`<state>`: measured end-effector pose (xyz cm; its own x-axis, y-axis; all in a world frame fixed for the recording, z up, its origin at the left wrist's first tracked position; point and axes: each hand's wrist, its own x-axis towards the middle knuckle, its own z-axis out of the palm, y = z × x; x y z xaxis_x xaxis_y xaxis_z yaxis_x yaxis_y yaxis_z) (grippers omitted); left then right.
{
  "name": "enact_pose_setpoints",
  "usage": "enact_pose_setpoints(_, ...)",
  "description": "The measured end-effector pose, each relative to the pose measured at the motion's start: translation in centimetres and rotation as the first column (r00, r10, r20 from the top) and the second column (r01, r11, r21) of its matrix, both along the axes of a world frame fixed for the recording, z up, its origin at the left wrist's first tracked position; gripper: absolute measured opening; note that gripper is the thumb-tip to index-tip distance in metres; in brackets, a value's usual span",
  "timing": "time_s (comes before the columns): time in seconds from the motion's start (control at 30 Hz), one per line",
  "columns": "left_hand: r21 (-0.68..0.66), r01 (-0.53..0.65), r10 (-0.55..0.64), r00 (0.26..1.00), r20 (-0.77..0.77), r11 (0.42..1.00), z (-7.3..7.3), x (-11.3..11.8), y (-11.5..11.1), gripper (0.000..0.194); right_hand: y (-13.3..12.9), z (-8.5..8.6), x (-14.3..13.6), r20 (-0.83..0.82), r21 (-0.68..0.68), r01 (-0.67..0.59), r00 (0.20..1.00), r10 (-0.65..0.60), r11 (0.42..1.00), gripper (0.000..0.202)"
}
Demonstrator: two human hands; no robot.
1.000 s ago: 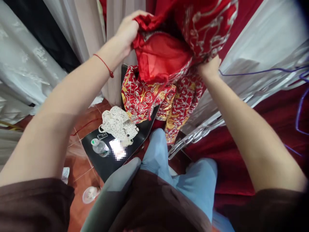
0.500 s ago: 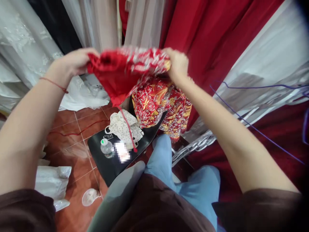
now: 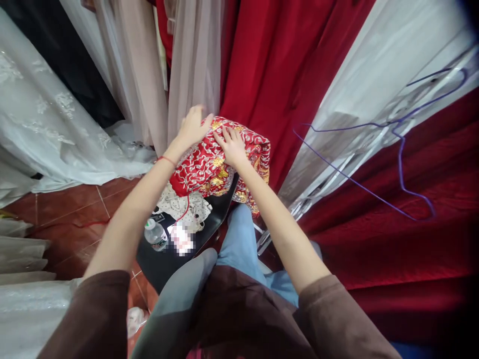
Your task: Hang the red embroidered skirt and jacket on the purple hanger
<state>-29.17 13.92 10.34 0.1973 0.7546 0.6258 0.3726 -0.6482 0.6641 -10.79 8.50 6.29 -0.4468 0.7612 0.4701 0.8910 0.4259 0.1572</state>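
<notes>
Backdrop, head view: gowns [image 3: 41,119] are hanging beyond a black bench [image 3: 159,271].
Red garment [image 3: 196,167]: lying on it, overhanging one side.
Left hand [image 3: 191,128]: extending loose fingers by its edge.
Right hand [image 3: 234,147]: spreading flat atop it, clutching nothing.
Overhang [image 3: 244,195]: weight could be dragging it off.

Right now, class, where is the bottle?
In the head view, the bottle is left of centre on the black seat, below and left of the dotted cloth and red garment.

Open air between forearms [image 3: 138,209]; bottle [image 3: 156,237] stands below; red drape [image 3: 269,60] blocks beyond garment [image 3: 202,167].
</notes>
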Motion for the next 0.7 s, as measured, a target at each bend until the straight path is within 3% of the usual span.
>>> enact_pose_setpoints(0.1, 0.048, 0.128, -0.125, 0.99, -0.06, 0.991, -0.7, 5.3, 1.2, 0.035, -0.6, 0.0, -0.4, 0.012, -0.04, 0.06, 0.998, -0.059, 0.997, 0.069)
enact_pose_setpoints(0.2, 0.015, 0.078, -0.075, 0.989, -0.128, 0.997, -3.6, 7.6, 2.4, 0.038, -0.9, -0.5, -0.7, 0.014, -0.048, 0.091, 0.996, -0.09, 0.995, 0.06)
enact_pose_setpoints(0.27, 0.038, 0.052, -0.045, 0.984, -0.174, 0.998, -5.2, 7.5, 3.2, 0.041, -0.9, -0.9, -0.7, 0.018, -0.024, 0.096, 0.995, -0.096, 0.995, 0.057)
enact_pose_setpoints(0.33, 0.066, 0.08, -0.062, 0.97, -0.235, 0.995, -5.9, 7.0, 4.1, 0.043, -0.9, -1.2, -0.8, 0.022, -0.002, 0.106, 0.994, -0.106, 0.994, 0.057)
enact_pose_setpoints(0.57, 0.068, 0.111, -0.088, 0.956, -0.28, 0.992, -6.0, 6.4, 5.9, 0.048, -1.4, -0.5, -1.6, 0.098, -0.047, 0.17, 0.981, -0.164, 0.984, 0.077)
enact_pose_setpoints(0.7, 0.104, 0.13, -0.083, 0.926, -0.369, 0.986, -5.2, 6.0, 5.3, 0.051, -1.8, 1.1, -2.5, 0.116, -0.064, 0.22, 0.97, -0.212, 0.973, 0.068)
